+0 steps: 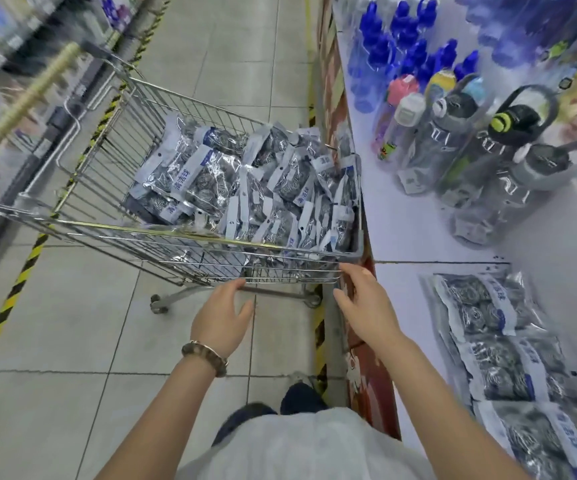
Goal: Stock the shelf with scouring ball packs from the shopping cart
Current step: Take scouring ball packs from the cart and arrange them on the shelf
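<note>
Along the frame's edges much is lost to me: the racks at far left are smeared by blur, the blue bottles at the back of the white shelf run together beyond counting, and the lowest of the shelved packs is cut off at the bottom right corner. A pale pole crosses the upper left, its lower end out of frame. I record one shopping cart on the tiled floor, its right side close against the shelf edge. It carries a jumbled heap of scouring ball packs. These overlap, and the lower layers sit behind the wire, so I can give no count. On the shelf I count three shelved packs lying flat in a row, near me. A cluster of clear drinking bottles stands between them and the blue bottles, too overlapped for a firm number. Two cart wheels show under the near end. A yellow-and-black stripe runs along the floor left of the cart. Both hands are empty, with fingers loosely spread, and set apart from each other. The left hand, with one beaded bracelet at the wrist, reaches to the cart's lower near wires. The right hand is at the near right corner. I cannot tell whether either set of fingertips touches the wire.
</note>
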`<act>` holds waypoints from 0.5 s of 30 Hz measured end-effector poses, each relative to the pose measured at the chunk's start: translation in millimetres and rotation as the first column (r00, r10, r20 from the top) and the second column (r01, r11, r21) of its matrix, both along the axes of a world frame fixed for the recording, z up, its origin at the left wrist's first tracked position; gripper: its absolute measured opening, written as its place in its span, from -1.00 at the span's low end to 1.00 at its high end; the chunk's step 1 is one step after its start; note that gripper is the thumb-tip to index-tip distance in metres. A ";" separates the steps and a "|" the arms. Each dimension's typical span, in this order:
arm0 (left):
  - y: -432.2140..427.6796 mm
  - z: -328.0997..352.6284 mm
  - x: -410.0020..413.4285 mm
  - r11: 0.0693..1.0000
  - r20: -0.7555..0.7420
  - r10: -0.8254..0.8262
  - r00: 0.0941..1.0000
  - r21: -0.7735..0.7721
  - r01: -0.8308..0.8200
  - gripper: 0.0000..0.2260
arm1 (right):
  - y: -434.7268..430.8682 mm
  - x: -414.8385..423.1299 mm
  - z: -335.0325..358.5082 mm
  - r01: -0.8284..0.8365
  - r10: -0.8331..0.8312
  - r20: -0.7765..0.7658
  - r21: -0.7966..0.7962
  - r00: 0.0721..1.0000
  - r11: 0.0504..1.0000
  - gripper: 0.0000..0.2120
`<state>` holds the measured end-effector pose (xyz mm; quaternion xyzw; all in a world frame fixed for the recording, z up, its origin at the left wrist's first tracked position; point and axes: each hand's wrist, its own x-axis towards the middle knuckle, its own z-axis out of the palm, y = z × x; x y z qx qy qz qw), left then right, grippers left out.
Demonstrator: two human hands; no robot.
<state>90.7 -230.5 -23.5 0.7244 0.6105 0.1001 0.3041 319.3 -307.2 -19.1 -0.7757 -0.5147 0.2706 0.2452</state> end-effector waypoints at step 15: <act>196.6 -26.7 33.2 0.990 -0.027 -0.010 1.000 -0.141 0.006 -0.63 | 188.5 27.2 -36.5 0.013 -0.022 -0.046 -0.187 0.999 0.982 -0.55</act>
